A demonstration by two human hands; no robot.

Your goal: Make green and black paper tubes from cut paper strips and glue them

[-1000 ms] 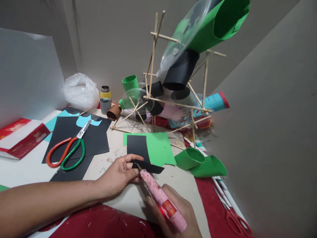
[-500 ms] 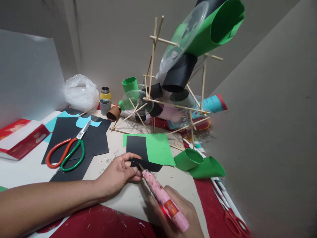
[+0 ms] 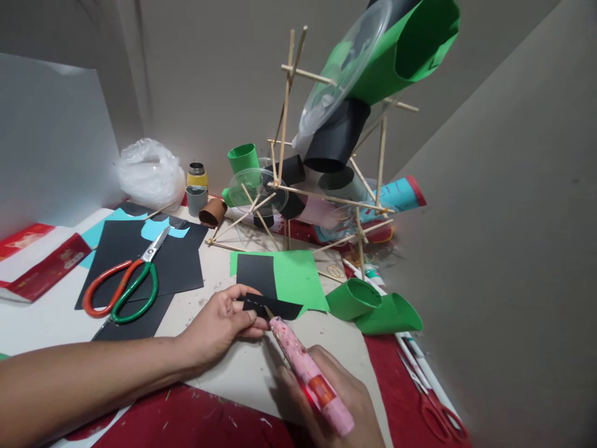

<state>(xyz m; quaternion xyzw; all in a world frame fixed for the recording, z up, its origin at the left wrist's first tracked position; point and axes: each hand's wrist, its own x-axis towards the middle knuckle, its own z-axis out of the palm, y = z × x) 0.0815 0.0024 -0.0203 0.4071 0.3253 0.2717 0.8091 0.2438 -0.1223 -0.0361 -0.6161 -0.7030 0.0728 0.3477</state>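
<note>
Between thumb and fingers, my left hand (image 3: 231,316) grips a strip of black paper (image 3: 280,307) by its left end. A thin shiny line of glue shows along the strip near the thumb. My right hand (image 3: 333,389) is wrapped round a pink hot glue gun (image 3: 310,370), whose metal tip touches or nearly touches the strip. A red light glows on the gun beside my fingers. Just behind the strip lie a green sheet (image 3: 301,280) and a black paper piece (image 3: 255,274) on top of it.
A stick frame (image 3: 326,198) carrying paper cups on clear discs rises behind my hands. Orange-and-green-handled scissors (image 3: 135,286) rest on black paper to the left. Two green paper tubes (image 3: 357,298) and red scissors (image 3: 441,417) are at right. A plastic bag (image 3: 149,174) sits at the back.
The glue gun's tip has moved slightly right along the black strip, leaving a longer visible line of glue. The strip has tilted so its face shows more.
</note>
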